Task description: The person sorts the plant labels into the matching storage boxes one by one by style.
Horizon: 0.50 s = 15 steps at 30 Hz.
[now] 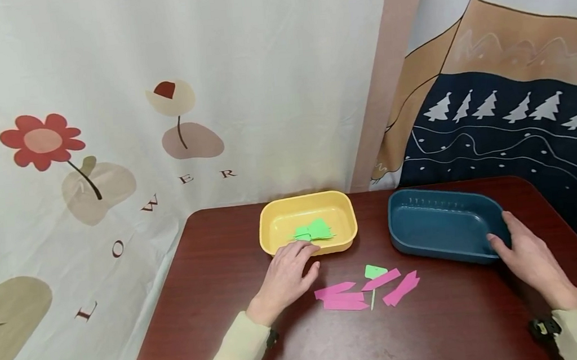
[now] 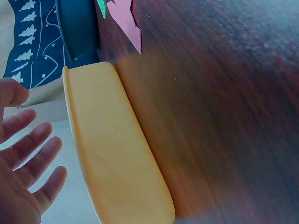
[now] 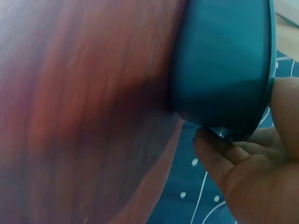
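My left hand [image 1: 287, 273] is at the near side of a yellow plastic tray [image 1: 267, 235], fingers spread and nothing between them. Green paper cutouts [image 1: 318, 229] lie inside that tray. At the right, my right hand [image 1: 532, 252] grips the end of a dark blue tray [image 1: 444, 252], thumb at the near rim and fingers round the outer end. The right wrist view shows the fingertips [image 3: 205, 140] against the blue tray's end wall. In the left wrist view, the left fingers [image 2: 39, 142] are apart from the yellow wall.
Several pink pointed paper strips [image 1: 342, 298] lie on the dark brown table [image 1: 433, 332] in front of the trays. Among them is a green paper piece [image 1: 375, 271] with a thin pale stem. A printed curtain [image 1: 271, 91] hangs right behind the table's back edge.
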Tool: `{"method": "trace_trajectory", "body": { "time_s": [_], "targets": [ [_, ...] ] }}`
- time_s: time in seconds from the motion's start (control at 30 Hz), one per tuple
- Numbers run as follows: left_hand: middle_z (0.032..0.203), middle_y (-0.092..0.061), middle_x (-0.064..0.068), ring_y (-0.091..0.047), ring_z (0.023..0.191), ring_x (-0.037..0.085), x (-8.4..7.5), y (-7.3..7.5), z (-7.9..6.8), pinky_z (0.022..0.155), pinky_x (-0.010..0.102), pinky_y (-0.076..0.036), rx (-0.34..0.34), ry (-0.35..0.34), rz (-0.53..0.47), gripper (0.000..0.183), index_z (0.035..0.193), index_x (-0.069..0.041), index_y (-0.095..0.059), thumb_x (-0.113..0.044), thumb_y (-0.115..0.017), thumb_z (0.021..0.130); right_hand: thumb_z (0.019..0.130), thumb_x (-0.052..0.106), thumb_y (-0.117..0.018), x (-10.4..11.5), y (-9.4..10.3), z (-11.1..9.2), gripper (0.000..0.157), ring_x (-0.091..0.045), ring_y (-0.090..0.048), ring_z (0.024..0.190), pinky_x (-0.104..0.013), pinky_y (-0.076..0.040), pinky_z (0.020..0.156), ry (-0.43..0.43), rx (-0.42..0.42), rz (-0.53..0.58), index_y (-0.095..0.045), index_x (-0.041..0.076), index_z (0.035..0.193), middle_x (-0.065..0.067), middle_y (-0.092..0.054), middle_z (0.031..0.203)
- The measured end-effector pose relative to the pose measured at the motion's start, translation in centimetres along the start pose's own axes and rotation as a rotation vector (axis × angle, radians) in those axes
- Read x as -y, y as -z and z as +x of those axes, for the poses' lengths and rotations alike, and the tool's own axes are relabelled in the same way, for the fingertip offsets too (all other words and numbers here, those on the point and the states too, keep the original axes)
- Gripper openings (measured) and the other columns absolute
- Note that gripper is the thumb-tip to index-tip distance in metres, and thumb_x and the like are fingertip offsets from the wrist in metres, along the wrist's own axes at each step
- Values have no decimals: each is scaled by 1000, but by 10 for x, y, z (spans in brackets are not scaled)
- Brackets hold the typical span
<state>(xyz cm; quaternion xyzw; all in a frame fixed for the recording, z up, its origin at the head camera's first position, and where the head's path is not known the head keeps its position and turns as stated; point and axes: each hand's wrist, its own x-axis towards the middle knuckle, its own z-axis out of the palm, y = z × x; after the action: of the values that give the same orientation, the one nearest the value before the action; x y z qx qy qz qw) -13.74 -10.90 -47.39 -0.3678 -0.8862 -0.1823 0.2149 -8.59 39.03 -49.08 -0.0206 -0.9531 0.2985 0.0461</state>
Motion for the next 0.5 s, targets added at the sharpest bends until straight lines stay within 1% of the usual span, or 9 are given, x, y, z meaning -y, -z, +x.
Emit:
{"method": "trace_trajectory", "body": {
  "time_s": [0.23,0.43,0.5],
  "targets": [
    [114,-68,2,-65,110,24,1,-1,0,98,43,-51,0,6,6,28,117,-12,-72,-18,-76,90,110,34,-49,19,-12,12,81,-61,-12,147,-73,-15,112,27,54,-4,-5,-13,159,-40,-7,163],
    [117,-67,2,-64,112,22,-6,-4,9,99,41,-49,43,10,-4,28,119,-13,-71,-21,-73,92,110,42,-48,30,-16,17,86,-61,-10,148,-76,-16,110,6,113,-5,-1,-9,161,-36,1,166],
    [119,-67,2,-64,114,22,-9,-6,14,100,41,-48,63,3,-6,30,121,-13,-71,-22,-72,93,110,44,-47,33,-16,15,86,-61,-9,147,-77,-14,111,3,99,-19,-3,-10,161,-35,2,166]
  ]
}}
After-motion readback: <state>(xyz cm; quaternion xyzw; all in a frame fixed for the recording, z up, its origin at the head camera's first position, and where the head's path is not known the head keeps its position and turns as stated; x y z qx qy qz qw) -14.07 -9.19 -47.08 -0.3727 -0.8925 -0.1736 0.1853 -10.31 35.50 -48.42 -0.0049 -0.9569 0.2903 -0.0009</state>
